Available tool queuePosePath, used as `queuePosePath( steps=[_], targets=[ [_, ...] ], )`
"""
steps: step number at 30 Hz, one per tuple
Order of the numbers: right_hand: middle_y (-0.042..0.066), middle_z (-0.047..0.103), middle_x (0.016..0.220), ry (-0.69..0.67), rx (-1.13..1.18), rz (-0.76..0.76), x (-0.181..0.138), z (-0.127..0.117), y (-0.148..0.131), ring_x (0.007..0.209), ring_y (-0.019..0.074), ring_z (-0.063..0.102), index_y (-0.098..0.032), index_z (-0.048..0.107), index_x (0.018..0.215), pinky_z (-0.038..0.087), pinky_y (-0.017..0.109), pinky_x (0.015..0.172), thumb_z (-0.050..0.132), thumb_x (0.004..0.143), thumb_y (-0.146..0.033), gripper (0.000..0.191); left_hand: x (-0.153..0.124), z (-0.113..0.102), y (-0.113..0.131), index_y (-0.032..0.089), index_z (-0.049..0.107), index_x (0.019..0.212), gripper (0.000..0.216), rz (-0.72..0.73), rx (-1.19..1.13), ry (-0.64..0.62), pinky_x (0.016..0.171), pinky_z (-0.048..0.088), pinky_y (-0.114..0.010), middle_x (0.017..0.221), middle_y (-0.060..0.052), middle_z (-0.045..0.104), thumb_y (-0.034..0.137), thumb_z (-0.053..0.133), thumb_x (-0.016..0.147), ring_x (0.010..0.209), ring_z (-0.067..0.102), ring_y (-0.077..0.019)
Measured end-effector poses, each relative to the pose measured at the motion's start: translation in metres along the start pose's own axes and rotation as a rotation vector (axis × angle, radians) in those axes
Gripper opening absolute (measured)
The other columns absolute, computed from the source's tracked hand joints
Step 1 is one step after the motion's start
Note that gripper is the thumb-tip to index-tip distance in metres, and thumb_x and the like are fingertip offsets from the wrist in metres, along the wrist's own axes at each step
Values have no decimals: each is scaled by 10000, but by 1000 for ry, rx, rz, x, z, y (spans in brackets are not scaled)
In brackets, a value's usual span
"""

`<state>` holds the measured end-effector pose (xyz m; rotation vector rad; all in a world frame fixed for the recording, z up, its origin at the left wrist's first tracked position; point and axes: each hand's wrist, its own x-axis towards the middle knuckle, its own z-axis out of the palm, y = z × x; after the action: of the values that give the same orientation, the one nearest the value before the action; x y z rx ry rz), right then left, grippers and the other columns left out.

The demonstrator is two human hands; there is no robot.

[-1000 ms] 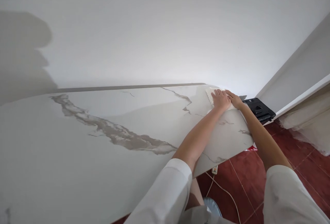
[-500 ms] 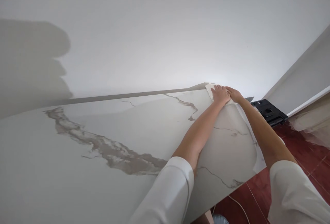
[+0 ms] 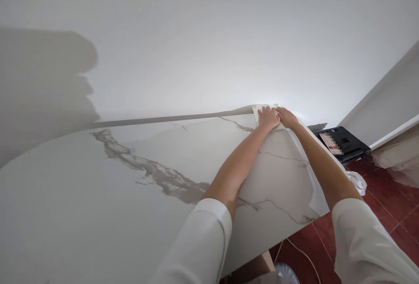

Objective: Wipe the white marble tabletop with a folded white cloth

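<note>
At the far corner of the marble table [image 3: 137,214] | left hand [image 3: 267,118] and right hand [image 3: 287,118] both pressed flat on the white cloth [image 3: 255,110] | cloth's slid slightly left since a second ago, looks like wiping, kinda small to tell

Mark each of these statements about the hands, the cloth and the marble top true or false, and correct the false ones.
1. Both hands rest on a white cloth at the far corner of the marble tabletop. True: the left hand and the right hand lie side by side on the cloth, on the tabletop.
2. The floor is blue carpet. False: the floor is dark red tile.
3. A black device lies beyond the table's right end. True: the black device sits low by the wall.
4. The person wears black sleeves. False: the sleeves are white.
</note>
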<state>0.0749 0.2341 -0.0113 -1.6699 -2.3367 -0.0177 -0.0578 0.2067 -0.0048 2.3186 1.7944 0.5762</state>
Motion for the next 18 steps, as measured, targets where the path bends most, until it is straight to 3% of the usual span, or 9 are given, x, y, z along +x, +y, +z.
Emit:
queuePosePath(
  steps=[18],
  targets=[
    [116, 560, 1395, 5, -8, -71, 2, 24, -166, 1298, 243, 479, -144, 515, 1353, 378, 407, 1080, 256, 966, -160, 466, -82, -68, -127, 191, 496, 1296, 414, -7, 124, 0, 1074, 317, -491, 1397, -142, 494, 313, 332, 936, 1317, 395, -304]
  ],
)
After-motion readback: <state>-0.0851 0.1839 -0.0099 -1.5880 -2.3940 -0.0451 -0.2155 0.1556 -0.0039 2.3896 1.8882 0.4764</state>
